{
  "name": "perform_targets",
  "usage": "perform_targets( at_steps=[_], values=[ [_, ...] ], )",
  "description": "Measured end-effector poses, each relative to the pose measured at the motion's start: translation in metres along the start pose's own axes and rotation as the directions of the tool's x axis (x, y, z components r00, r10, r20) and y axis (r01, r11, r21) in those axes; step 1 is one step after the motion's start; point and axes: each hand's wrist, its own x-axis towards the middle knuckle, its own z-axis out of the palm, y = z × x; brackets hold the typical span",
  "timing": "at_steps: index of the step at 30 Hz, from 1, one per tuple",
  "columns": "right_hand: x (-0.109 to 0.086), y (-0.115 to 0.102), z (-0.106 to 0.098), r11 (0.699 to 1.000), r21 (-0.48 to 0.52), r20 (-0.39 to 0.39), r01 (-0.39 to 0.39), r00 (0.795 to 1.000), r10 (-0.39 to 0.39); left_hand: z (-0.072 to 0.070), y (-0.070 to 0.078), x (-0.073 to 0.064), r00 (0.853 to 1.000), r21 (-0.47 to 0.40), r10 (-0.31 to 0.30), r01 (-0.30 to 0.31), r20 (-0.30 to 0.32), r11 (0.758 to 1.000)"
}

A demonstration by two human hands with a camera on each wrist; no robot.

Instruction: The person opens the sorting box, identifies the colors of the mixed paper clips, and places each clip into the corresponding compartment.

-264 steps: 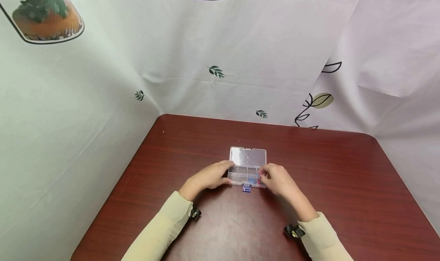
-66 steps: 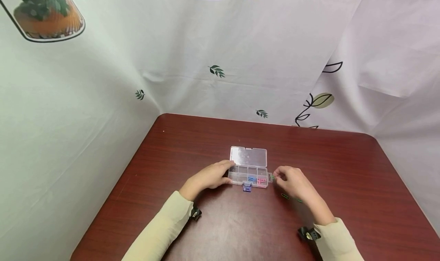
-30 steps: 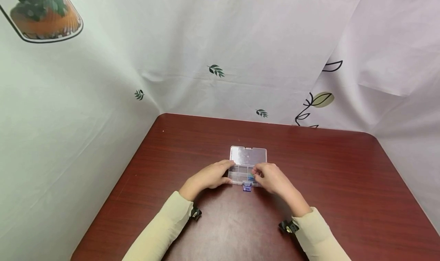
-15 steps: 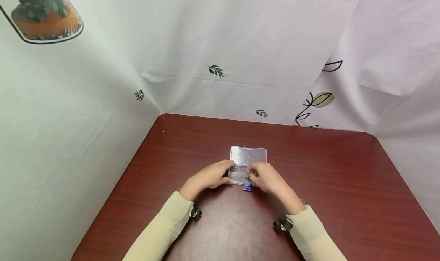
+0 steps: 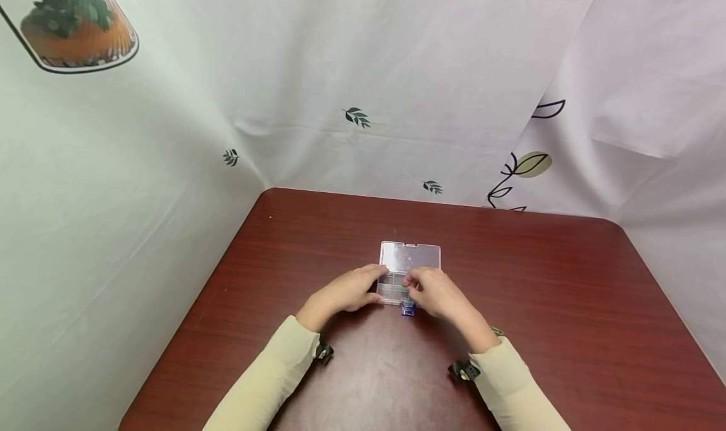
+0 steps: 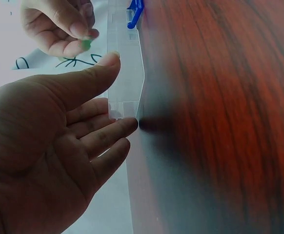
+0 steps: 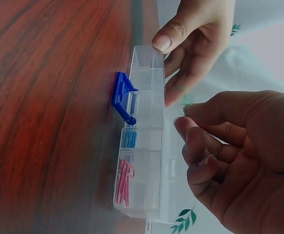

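A clear plastic compartment box [image 7: 149,109] lies on the table with its lid [image 5: 409,256] folded back and its blue latch [image 7: 121,97] hanging at the near side. My left hand [image 5: 354,287] holds the box's left end, thumb at the front corner and fingers toward the back. Over the middle compartments, my right hand [image 5: 439,294] pinches a small green paper clip [image 6: 86,44] between thumb and forefinger, most of it hidden by the fingertips. Pink paper clips [image 7: 125,183] lie in the front right compartment, with blue paper clips [image 7: 130,138] in the one beside it.
Another green paper clip [image 5: 496,331] lies on the table by the right wrist, partly covered by the arm. The dark red wooden table [image 5: 317,229] meets white patterned cloth [image 5: 340,147] behind and at the sides.
From the table right of the box, my right hand has brought the green paper clip leftward over the compartments. Earlier it was at the pink clips' compartment. The left hand has stayed put.
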Motion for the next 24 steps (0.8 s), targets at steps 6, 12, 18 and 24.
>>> perform_targets(
  at_steps=[6, 12, 18, 24],
  values=[
    [0.0, 0.0, -0.002, 1.0, 0.002, 0.007, -0.016, 1.0, 0.016, 0.0, 0.0, 0.0, 1.0, -0.001, 0.005, -0.005, -0.003, 1.0],
    [-0.002, 0.004, -0.006, 1.0, -0.004, 0.001, -0.029, 1.0, 0.029, 0.001, -0.001, 0.0, 1.0, 0.003, 0.005, -0.005, -0.004, 1.0],
    [-0.009, 0.014, -0.014, 0.999, -0.008, -0.025, -0.048, 0.999, 0.047, 0.001, 0.0, 0.0, 1.0, 0.005, 0.0, 0.0, -0.002, 1.0],
    [-0.019, 0.025, -0.025, 0.995, 0.0, -0.023, -0.104, 0.994, 0.104, 0.0, 0.0, 0.0, 1.0, 0.016, 0.001, -0.001, 0.004, 1.0]
  ],
)
